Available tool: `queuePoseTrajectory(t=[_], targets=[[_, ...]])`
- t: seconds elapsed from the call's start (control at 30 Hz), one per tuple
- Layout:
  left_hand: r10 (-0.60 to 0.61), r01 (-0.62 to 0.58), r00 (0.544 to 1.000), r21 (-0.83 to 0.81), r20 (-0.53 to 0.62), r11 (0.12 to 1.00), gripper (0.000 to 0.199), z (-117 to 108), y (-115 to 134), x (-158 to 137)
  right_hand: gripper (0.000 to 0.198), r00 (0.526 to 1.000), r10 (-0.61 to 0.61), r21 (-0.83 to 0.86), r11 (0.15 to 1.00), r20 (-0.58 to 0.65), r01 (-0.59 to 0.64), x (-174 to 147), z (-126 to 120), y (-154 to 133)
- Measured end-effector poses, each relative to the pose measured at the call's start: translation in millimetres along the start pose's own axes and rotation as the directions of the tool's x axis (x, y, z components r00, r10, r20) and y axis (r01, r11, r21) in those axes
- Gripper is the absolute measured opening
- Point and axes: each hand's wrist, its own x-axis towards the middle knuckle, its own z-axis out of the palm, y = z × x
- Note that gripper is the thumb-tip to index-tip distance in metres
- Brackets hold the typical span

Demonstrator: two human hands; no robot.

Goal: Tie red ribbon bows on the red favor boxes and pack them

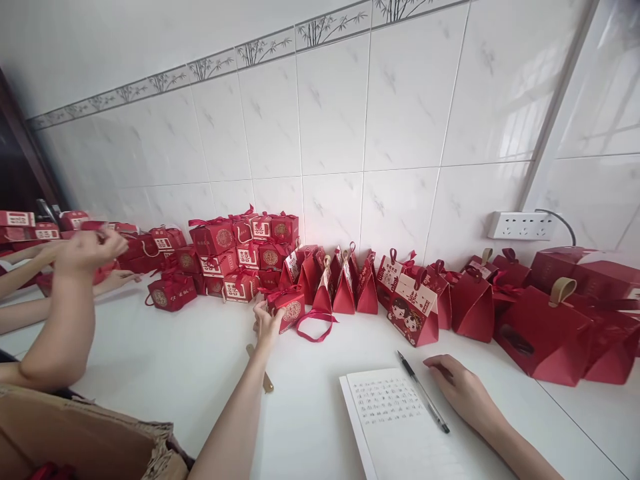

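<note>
Red box [293, 311]; frame centre; left hand [269, 325] grips it; right hand [459, 385], lower right, fingers loosely bent beside pen [424, 392]

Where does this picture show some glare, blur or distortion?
Head view: window-like glare on the tiled wall, at right; its vertical lines fan outward, probably from a wide lens; a co-worker's raised hand, far left, looks blurred; the red box in the left hand is clearer.

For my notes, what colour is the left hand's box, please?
The box is red with a gold emblem, clearest in the head view.
</note>
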Motion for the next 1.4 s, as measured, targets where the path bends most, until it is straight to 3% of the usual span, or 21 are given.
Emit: queuePoseTrajectory(t=[0.1, 0.17, 0.27, 0.37, 0.43, 0.5, 0.6, 0.67, 0.77, 0.87, 0.97, 1.07, 1.1, 1.13, 1.17, 1.27, 1.3, 1.33, 1.4], targets=[[0.043, -0.042, 0.999, -0.032, 0.032, 0.999, 0.059, 3.0, 1.1, -0.8, 0.034, 1.000, -0.001, -0.005, 1.000, 0.008, 0.001, 0.3, 0.1, 0.2], [0.096, -0.097, 0.995, -0.068, -0.010, 0.993, 0.069, 4.6, 5.4, -3.8, 0.033, 1.000, -0.009, -0.007, 1.000, 0.007, 0.009, 0.9, -0.1, 2.2], [0.148, -0.177, 0.969, -0.138, -0.198, 0.975, 0.074, 4.1, 18.5, -13.1, 0.031, 1.000, -0.021, 0.012, 1.000, -0.010, 0.021, 0.7, 1.3, 6.1], [0.128, -0.238, 0.931, -0.301, -0.343, 0.923, 0.076, 5.0, 39.6, -33.0, 0.029, 0.988, -0.107, 0.008, 0.994, -0.115, 0.109, -3.7, 8.9, -0.3], [0.159, -0.282, 0.943, -0.451, -0.292, 0.847, 0.077, 12.2, 57.7, -54.7, 0.027, 0.946, -0.253, -0.014, 0.967, -0.201, 0.256, -8.5, 18.3, -16.0], [0.258, -0.305, 0.952, -0.564, -0.163, 0.767, 0.075, 26.4, 77.6, -81.5, 0.031, 0.879, -0.416, -0.030, 0.906, -0.233, 0.421, -11.9, 29.2, -39.0], [0.440, -0.405, 0.893, -0.583, -0.088, 0.704, 0.081, 54.1, 104.0, -120.9, 0.050, 0.782, -0.562, -0.029, 0.816, -0.271, 0.577, -7.7, 41.8, -71.8], [0.512, -0.467, 0.855, -0.545, -0.079, 0.696, 0.084, 69.7, 113.0, -139.7, 0.066, 0.755, -0.550, 0.009, 0.806, -0.358, 0.591, 0.8, 44.0, -82.8], [0.651, -0.579, 0.758, -0.502, -0.041, 0.642, 0.079, 82.2, 108.0, -153.4, 0.084, 0.818, -0.415, 0.187, 0.836, -0.399, 0.515, 11.1, 38.6, -80.4], [0.819, -0.679, 0.571, -0.529, 0.054, 0.509, 0.075, 83.1, 90.4, -158.5, 0.090, 0.886, -0.270, 0.340, 0.849, -0.378, 0.404, 12.0, 29.1, -68.8], [0.906, -0.694, 0.392, -0.595, 0.160, 0.406, 0.074, 80.0, 78.7, -164.0, 0.093, 0.862, -0.207, 0.348, 0.852, -0.463, 0.392, 11.0, 19.3, -60.6], [0.929, -0.679, 0.283, -0.633, 0.241, 0.371, 0.069, 78.9, 77.2, -164.7, 0.082, 0.853, -0.174, 0.325, 0.872, -0.493, 0.366, 14.8, 9.7, -55.4], [0.931, -0.679, 0.277, -0.637, 0.238, 0.365, 0.063, 79.1, 77.5, -162.3, 0.078, 0.860, -0.175, 0.321, 0.877, -0.479, 0.357, 16.5, 6.5, -53.8], [0.927, -0.678, 0.308, -0.634, 0.215, 0.372, 0.053, 79.5, 77.5, -158.3, 0.074, 0.872, -0.187, 0.328, 0.875, -0.453, 0.358, 18.0, 3.4, -52.4], [0.907, -0.668, 0.384, -0.625, 0.176, 0.404, 0.041, 79.8, 77.1, -153.0, 0.071, 0.886, -0.206, 0.348, 0.864, -0.416, 0.364, 19.0, 0.3, -51.3], [0.706, -0.507, 0.703, -0.639, 0.081, 0.578, 0.019, 79.9, 74.2, -132.1, 0.065, 0.929, -0.266, 0.478, 0.800, -0.259, 0.362, 18.3, -8.9, -50.9], [0.641, -0.423, 0.761, -0.669, 0.105, 0.611, 0.022, 79.4, 73.4, -125.4, 0.065, 0.942, -0.273, 0.526, 0.782, -0.193, 0.334, 17.0, -11.8, -51.6], [0.606, -0.341, 0.780, -0.706, 0.156, 0.621, 0.029, 78.9, 72.8, -119.6, 0.065, 0.952, -0.278, 0.568, 0.767, -0.126, 0.299, 15.5, -14.5, -52.5], [0.592, -0.189, 0.749, -0.760, 0.299, 0.622, 0.045, 77.7, 73.0, -112.6, 0.067, 0.958, -0.287, 0.632, 0.741, -0.007, 0.227, 12.6, -18.3, -53.7]])
